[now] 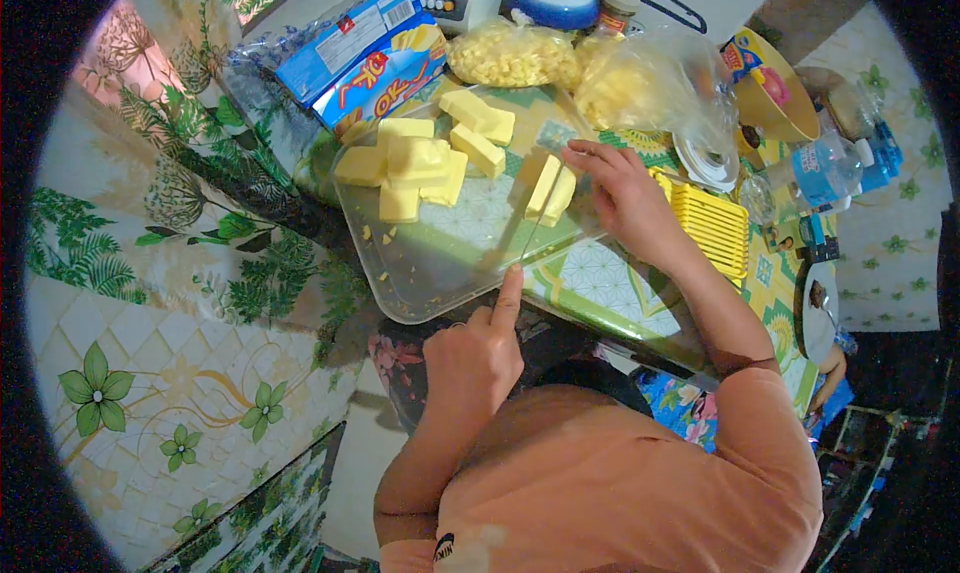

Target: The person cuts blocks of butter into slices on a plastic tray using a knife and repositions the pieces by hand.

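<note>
A knife (531,235) lies across a pale yellow block (549,188), which looks like cheese or butter; its blade is in a cut along the block. My left hand (474,351) is closed around the knife's handle, index finger stretched along the blade. My right hand (632,201) is at the block's far right end, fingers stretched out, fingertips close to the blade's tip; whether they touch it I cannot tell. The block sits on a clear shallow plastic tray (440,301). More yellow blocks (418,163) are piled at the tray's left and back.
Blue boxes (380,78) stand behind the tray. Clear bags of yellow cubes (510,55) lie at the back, near a blue bowl (553,0). To the right are a yellow slotted rack (708,225), a yellow tub (785,93) and a water bottle (828,168). The table edge is close to my body.
</note>
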A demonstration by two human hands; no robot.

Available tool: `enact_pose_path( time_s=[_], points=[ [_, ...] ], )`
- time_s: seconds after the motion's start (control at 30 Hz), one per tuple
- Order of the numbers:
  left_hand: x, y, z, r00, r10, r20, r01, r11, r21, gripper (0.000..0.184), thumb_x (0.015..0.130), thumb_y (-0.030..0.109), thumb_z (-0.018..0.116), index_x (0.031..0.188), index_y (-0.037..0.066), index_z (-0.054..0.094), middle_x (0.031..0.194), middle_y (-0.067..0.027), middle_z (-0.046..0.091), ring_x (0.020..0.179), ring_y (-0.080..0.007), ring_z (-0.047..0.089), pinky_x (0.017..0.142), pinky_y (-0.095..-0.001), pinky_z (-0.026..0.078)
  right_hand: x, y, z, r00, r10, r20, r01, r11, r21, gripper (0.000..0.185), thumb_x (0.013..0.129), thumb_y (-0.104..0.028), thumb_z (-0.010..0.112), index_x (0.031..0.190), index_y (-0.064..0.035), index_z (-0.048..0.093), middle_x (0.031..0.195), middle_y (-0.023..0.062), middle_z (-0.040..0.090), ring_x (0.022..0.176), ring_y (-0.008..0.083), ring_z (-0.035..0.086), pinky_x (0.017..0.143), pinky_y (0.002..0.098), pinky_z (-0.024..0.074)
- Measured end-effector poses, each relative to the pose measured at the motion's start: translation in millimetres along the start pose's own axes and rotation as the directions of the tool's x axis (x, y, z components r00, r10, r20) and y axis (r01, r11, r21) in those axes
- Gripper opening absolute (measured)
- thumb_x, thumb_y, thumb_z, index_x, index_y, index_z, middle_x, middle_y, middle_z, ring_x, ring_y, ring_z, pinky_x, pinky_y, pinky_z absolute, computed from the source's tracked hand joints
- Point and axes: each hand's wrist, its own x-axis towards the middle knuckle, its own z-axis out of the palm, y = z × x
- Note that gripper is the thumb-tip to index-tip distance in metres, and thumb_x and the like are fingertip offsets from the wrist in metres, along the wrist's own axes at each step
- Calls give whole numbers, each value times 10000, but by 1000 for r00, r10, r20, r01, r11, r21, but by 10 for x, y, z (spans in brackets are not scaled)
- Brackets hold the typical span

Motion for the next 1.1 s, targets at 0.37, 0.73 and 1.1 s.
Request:
enact_pose_path(
  time_s=[0.37,0.73,1.1],
  points=[
    [19,-52,-50,1000,21,13,-22,1000,21,640,764,114,618,1395,155,523,613,-55,560,450,-274,573,439,-418,480,29,33,24,1000,-6,16,7,1000,-23,591,755,31,540,1319,-145,554,1319,57,548,1080,324,533,945,400,472],
    [77,-157,-159,1000,25,4,-25,1000,18,534,827,141,612,1356,173,552,671,-105,648,503,-317,608,493,-447,495,28,7,-6,999,-34,30,35,999,-6,621,756,19,546,1356,-137,516,1341,88,534,1126,355,517,981,426,448],
    [244,-480,-346,991,133,27,-136,974,183,525,865,155,625,1376,226,526,730,-97,650,622,-309,623,588,-440,494,2,51,96,1000,8,-17,-8,999,32,602,737,2,568,1325,-122,535,1329,92,528,1145,355,510,990,421,446]
  ],
)
